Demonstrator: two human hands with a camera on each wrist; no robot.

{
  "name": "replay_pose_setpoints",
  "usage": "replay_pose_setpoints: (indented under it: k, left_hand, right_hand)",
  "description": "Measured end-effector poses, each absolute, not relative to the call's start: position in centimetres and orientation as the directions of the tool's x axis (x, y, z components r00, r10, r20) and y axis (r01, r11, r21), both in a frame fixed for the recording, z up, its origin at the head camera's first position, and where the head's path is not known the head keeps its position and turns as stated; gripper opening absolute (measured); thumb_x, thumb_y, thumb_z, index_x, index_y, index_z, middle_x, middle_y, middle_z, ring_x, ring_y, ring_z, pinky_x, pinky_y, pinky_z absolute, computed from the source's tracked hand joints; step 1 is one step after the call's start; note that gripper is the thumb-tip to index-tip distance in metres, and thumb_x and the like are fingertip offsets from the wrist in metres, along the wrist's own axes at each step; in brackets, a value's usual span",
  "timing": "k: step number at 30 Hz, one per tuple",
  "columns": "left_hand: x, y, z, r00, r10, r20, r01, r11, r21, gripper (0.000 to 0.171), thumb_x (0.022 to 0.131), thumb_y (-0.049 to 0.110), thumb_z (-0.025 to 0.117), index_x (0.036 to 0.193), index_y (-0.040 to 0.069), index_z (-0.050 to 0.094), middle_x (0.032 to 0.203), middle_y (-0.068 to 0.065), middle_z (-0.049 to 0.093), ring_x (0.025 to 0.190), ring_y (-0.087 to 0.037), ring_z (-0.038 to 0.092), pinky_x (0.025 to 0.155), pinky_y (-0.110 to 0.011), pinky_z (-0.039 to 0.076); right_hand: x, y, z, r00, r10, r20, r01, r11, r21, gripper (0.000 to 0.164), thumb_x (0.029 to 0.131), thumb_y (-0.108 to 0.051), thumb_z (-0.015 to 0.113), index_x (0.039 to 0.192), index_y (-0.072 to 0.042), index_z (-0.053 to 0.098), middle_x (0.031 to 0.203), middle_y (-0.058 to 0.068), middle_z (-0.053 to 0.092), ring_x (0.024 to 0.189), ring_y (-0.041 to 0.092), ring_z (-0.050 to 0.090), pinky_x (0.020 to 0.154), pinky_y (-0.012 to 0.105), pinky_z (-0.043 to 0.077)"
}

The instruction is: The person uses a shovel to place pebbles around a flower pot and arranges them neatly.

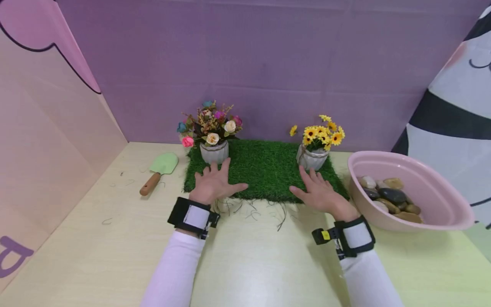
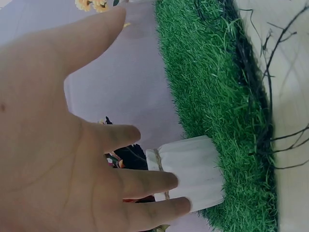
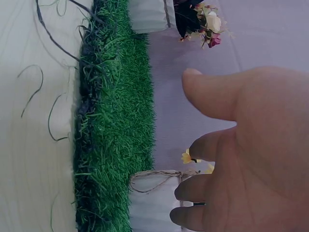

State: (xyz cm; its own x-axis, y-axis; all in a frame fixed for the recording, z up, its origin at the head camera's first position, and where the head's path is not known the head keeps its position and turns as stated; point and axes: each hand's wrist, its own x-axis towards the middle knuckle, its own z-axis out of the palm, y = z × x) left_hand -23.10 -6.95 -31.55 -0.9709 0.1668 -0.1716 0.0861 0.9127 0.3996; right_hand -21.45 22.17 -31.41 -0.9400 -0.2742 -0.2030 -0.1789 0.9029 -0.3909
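My left hand [image 1: 213, 184] is spread with straight fingers over the front left of a green artificial grass mat [image 1: 262, 170], in front of a white pot [image 1: 215, 152] of mixed flowers [image 1: 212, 123]. The left wrist view has that pot [image 2: 193, 169] behind the fingers, twine round its rim. Over the mat's right front, my right hand [image 1: 318, 192] has its fingers extended and thumb out, close before a white pot [image 1: 311, 157] of yellow sunflowers [image 1: 322, 134]. Twine tied in a bow [image 3: 154, 181] shows on this pot in the right wrist view. Neither hand grips anything.
A green trowel [image 1: 164, 164] with a wooden handle lies left of the mat. To the right stands a pink basin [image 1: 441, 196] holding several smooth stones [image 1: 393, 196]. Loose dark strands [image 1: 281, 217] lie along the mat's front edge. A purple backdrop [image 1: 264, 72] rises behind.
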Motion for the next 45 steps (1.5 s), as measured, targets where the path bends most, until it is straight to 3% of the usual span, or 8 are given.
replay_pose_setpoints:
  k: [6,10,15,22,31,38,42,45]
  left_hand:
    - [-23.0,-7.2,-31.6,-0.964,0.176,-0.198,0.082,0.909,0.408,0.097,0.090,0.066,0.054,0.161,0.020,0.006,0.162,-0.029,0.013,0.148,-0.051,0.017,0.117,-0.070,0.014]
    - [-23.0,-7.4,-31.7,-0.961,0.183,-0.207,0.080,0.903,0.423,0.096,0.091,0.065,0.053,0.160,0.019,0.007,0.162,-0.029,0.014,0.148,-0.051,0.016,0.117,-0.070,0.014]
    - [-23.2,-7.8,-32.1,-0.952,0.197,-0.234,0.077,0.895,0.439,0.091,0.093,0.063,0.051,0.160,0.018,0.007,0.162,-0.028,0.014,0.148,-0.051,0.016,0.117,-0.070,0.014]
    - [-23.5,-8.9,-32.7,-0.944,0.181,-0.276,0.038,0.890,0.454,0.085,0.095,0.059,0.049,0.160,0.020,0.011,0.163,-0.027,0.010,0.148,-0.051,0.013,0.116,-0.070,0.014]
    - [-24.8,-8.6,-32.9,-0.920,0.137,-0.367,-0.057,0.880,0.472,0.086,0.095,0.059,0.050,0.160,0.020,0.011,0.163,-0.028,0.004,0.148,-0.053,0.006,0.112,-0.073,0.021]
    - [-27.0,-7.8,-33.1,-0.902,0.100,-0.419,-0.070,0.926,0.372,0.095,0.091,0.059,0.056,0.160,0.024,0.002,0.163,-0.025,-0.013,0.149,-0.050,-0.012,0.114,-0.075,0.010]
    - [-27.1,-7.8,-33.3,-0.884,0.125,-0.450,-0.027,0.948,0.317,0.090,0.092,0.062,0.051,0.160,0.023,0.006,0.163,-0.026,-0.011,0.149,-0.050,-0.012,0.116,-0.073,0.003]
    - [-27.2,-7.8,-33.6,-0.873,0.131,-0.470,-0.071,0.918,0.389,0.081,0.095,0.062,0.040,0.160,0.020,0.016,0.163,-0.027,-0.004,0.150,-0.049,-0.011,0.118,-0.069,-0.006]
  right_hand:
    - [-21.2,22.5,-30.8,-0.940,-0.285,-0.187,-0.196,0.901,-0.388,0.084,0.103,-0.054,0.034,0.158,0.000,-0.001,0.158,0.038,-0.007,0.144,0.059,-0.007,0.114,0.074,0.002]
    - [-21.1,23.1,-30.1,-0.953,-0.283,-0.104,-0.231,0.907,-0.353,0.081,0.104,-0.048,0.039,0.156,0.005,0.007,0.156,0.042,0.000,0.143,0.061,-0.002,0.114,0.074,0.005]
    - [-21.1,24.7,-29.5,-0.979,-0.203,-0.027,-0.185,0.935,-0.302,0.080,0.104,-0.042,0.043,0.154,0.009,0.009,0.153,0.046,-0.003,0.140,0.065,-0.004,0.114,0.073,0.004]
    - [-21.2,26.6,-29.5,-0.993,-0.090,-0.082,-0.062,0.951,-0.302,0.080,0.104,-0.044,0.041,0.155,0.006,0.006,0.153,0.045,-0.006,0.139,0.066,-0.008,0.113,0.074,0.000]
    - [-21.4,26.9,-29.4,-0.992,-0.088,-0.095,-0.058,0.958,-0.281,0.078,0.104,-0.044,0.041,0.156,0.006,0.009,0.153,0.045,0.002,0.139,0.066,0.001,0.110,0.077,0.005]
    - [-21.8,27.0,-28.7,-0.992,-0.084,-0.098,-0.054,0.960,-0.276,0.080,0.104,-0.048,0.037,0.156,0.005,0.007,0.153,0.045,0.000,0.138,0.066,0.001,0.109,0.077,0.006]
    - [-21.8,27.0,-28.6,-0.991,-0.079,-0.110,-0.044,0.955,-0.293,0.081,0.103,-0.050,0.037,0.156,0.003,0.006,0.154,0.044,-0.003,0.139,0.065,-0.002,0.110,0.077,0.004]
    - [-21.9,27.2,-28.7,-0.991,-0.085,-0.106,-0.050,0.953,-0.299,0.082,0.103,-0.052,0.036,0.157,0.003,0.006,0.154,0.044,-0.003,0.140,0.065,-0.002,0.110,0.076,0.004]
